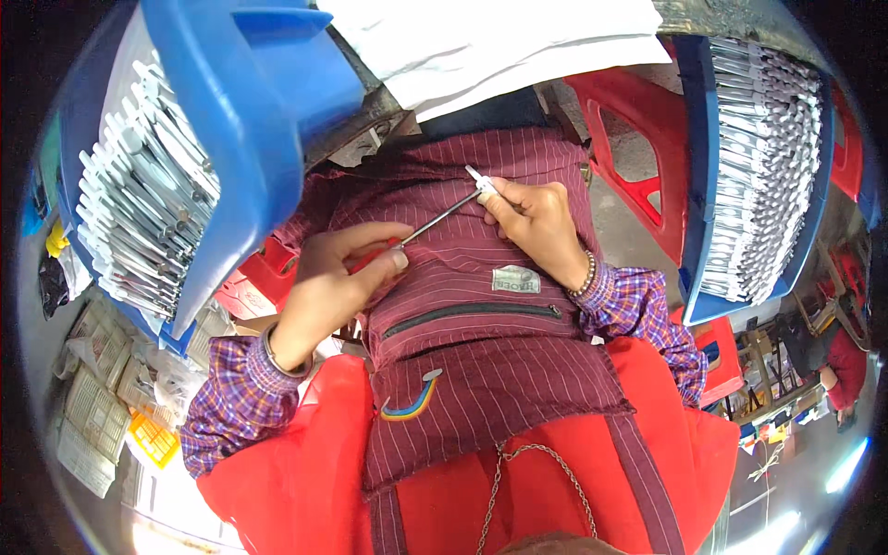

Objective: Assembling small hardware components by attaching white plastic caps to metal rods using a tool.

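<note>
My left hand (338,282) grips the red handle of a screwdriver (435,222), whose thin metal shaft points up and right. The shaft's tip meets a small white part (479,178), pinched between the fingers of my right hand (535,220). Both hands work over my lap, above a maroon striped apron (490,370) with a zip pocket. A beaded bracelet sits on my right wrist.
A blue crate (250,111) full of grey-white metal parts stands at the left, and another blue crate (700,176) of similar parts stands at the right. A red plastic stool (647,120) sits beyond my right hand. White cloth (499,42) lies at the top. Stacked packs lie lower left.
</note>
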Available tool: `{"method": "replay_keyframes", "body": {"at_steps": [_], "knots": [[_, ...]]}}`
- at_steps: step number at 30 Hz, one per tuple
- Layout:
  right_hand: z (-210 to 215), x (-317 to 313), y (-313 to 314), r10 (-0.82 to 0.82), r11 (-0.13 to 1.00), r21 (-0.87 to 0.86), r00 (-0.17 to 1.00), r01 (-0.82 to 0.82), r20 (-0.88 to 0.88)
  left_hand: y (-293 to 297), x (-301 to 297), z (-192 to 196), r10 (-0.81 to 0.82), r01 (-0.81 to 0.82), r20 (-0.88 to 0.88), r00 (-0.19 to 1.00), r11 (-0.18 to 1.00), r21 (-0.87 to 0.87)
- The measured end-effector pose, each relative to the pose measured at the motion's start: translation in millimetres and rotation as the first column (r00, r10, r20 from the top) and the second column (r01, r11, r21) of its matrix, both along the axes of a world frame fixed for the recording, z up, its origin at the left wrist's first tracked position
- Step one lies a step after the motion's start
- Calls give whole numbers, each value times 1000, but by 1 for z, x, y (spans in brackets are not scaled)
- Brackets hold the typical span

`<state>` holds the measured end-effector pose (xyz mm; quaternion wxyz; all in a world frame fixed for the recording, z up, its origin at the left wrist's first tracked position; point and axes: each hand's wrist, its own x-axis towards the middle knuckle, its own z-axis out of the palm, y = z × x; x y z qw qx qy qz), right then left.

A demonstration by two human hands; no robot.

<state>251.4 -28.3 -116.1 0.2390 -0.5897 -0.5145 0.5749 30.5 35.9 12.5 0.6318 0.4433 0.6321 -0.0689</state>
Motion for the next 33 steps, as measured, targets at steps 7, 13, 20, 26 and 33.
{"method": "replay_keyframes", "body": {"at_steps": [7,13,20,26,33], "knots": [[4,-1,3,-22,998,63,1000,23,-19,-7,0,-1,-162,167,-41,986,963,211],[0,-1,1,-20,999,45,999,21,-25,-17,8,7,-370,409,-183,911,745,528],[-3,0,0,-12,1000,-13,998,11,-55,-21,9,7,-389,439,-207,898,749,496],[-2,0,0,-23,1000,-6,997,23,-70,-19,9,11,-334,386,-194,922,818,427],[-2,1,1,-21,998,-53,996,16,-87,-19,9,10,-325,372,-180,928,806,461]]}}
